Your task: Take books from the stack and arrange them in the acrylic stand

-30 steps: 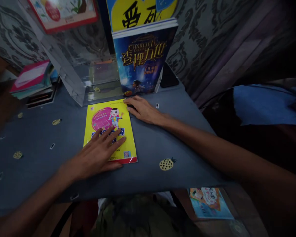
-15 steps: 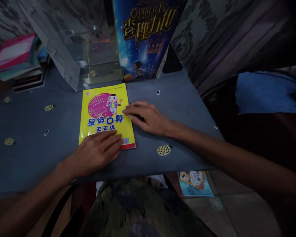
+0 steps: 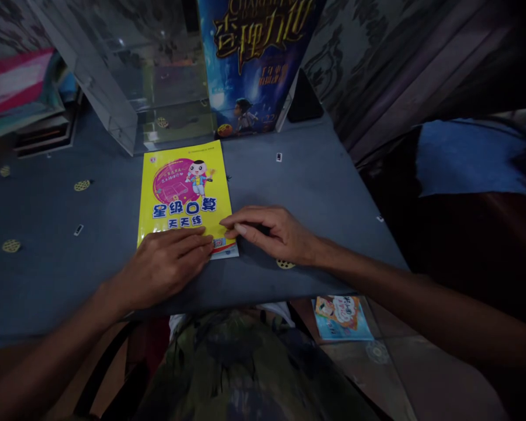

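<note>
On my feed, the yellow booklet point(image 3: 184, 181) lies lengthwise toward the clear stand point(image 3: 99, 96), just before it; across the end farther from it, left hand point(image 3: 170, 257), fingers together; right hand point(image 3: 278, 234) apparently pinching a corner there.

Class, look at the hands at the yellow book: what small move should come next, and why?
Probably the right hand should lift the yellow cover: it is at the right edge near the lower corner, where a pale strip of page shows beneath, while the left hand lies across the lower part.
</note>
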Demonstrator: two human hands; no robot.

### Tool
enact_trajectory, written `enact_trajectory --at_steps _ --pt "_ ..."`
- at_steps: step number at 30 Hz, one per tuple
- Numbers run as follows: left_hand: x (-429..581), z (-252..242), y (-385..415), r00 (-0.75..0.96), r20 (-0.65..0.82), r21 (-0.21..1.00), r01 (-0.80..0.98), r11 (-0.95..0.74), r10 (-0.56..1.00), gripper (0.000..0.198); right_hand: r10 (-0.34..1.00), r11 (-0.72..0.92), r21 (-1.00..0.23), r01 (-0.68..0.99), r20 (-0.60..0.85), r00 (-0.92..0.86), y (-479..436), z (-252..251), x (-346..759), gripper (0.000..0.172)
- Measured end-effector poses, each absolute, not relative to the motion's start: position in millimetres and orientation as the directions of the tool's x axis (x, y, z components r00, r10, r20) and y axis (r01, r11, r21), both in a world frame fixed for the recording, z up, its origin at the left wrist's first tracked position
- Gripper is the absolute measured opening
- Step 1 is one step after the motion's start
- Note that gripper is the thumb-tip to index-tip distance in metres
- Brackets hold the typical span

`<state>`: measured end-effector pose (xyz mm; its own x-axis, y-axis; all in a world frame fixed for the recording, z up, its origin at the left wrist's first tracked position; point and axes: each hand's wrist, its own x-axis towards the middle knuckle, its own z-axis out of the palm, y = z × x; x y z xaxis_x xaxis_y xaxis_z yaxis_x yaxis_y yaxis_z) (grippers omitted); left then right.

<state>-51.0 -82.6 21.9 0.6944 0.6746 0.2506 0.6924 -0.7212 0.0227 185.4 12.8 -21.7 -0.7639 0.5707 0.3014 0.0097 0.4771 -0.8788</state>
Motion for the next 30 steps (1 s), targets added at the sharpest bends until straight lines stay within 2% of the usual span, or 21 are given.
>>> enact_trajectory --at_steps 3,6,10,13,16,22,30 --pt "-50 21 -83 0.7 0.274 -0.008 0.687 -0.726 0.659 0.025 0.565 0.466 -0.885 -0.002 0.299 -0.769 9 -20 188 0.026" --pt "-48 17 -85 0.714 0.31 -0.066 0.674 -0.735 0.627 0.021 0.527 0.546 -0.838 0.007 0.336 -0.78 4 -17 193 0.025" --pt "-45 9 -91 0.717 0.313 -0.128 0.682 -0.72 0.623 0.015 0.407 0.741 -0.671 0.015 0.431 -0.805 -6 -16 200 0.025" --pt "-45 5 -95 0.714 0.286 -0.131 0.69 -0.712 0.64 0.019 0.322 0.849 -0.528 0.011 0.501 -0.803 -15 -19 204 0.025" --pt "-44 6 -98 0.712 0.244 -0.141 0.698 -0.702 0.659 0.025 0.267 0.897 -0.442 0.001 0.541 -0.797 -21 -20 206 0.021" --pt "-39 5 -93 0.698 0.238 -0.098 0.709 -0.698 0.675 0.027 0.244 0.908 -0.42 -0.007 0.541 -0.805 -27 -16 208 0.017" --pt "-34 0 -49 0.613 0.16 -0.017 0.786 -0.618 0.774 0.035 0.287 0.878 -0.478 0.02 0.494 -0.821 -27 -12 208 0.019"
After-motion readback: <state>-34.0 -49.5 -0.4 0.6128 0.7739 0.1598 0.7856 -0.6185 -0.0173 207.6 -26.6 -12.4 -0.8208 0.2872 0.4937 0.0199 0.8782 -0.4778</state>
